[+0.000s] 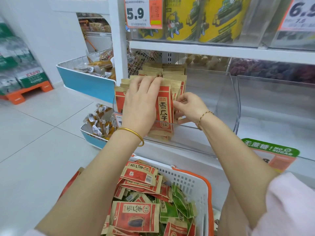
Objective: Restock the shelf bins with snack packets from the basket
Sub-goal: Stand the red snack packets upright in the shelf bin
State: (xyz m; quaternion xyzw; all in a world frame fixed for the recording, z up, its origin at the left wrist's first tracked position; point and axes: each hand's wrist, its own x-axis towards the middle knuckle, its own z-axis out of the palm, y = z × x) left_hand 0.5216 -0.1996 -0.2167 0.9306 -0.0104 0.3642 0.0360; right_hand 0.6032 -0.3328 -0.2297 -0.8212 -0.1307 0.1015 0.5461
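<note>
A white shelf [221,50] fills the right half of the frame, its top and right side cut off. On its upper level stand yellow tubs [204,19] whose tops run out of view. What lies in the dim back of the middle level, top right, is too blurred to name. At the bottom centre sits the white basket [192,183] with an orange rim; the lower edge of the frame cuts it off and both forearms cover its sides. In it lie loose packets [136,217], red ones mixed with green packets [180,203], piled flat and crosswise. Above it, at mid-frame, the clear bin [226,99] juts out from the shelf. Its left part holds upright red packets [164,111] in rows, while its right part shows only bare plastic. The back rows show just their tan top edges. The left hand [141,106] lies flat on the front of these packets, fingers straight and together, reaching to their top edges; its thumb is hidden. The right hand [191,108], just right of the row, has its fingers curled and pinches the packets' side edges; how many it grips cannot be told. A gold bangle [134,132] circles the left wrist, a thin bracelet [204,114] the right. A price tag [143,12] reads 5.9, its small print unreadable.
</note>
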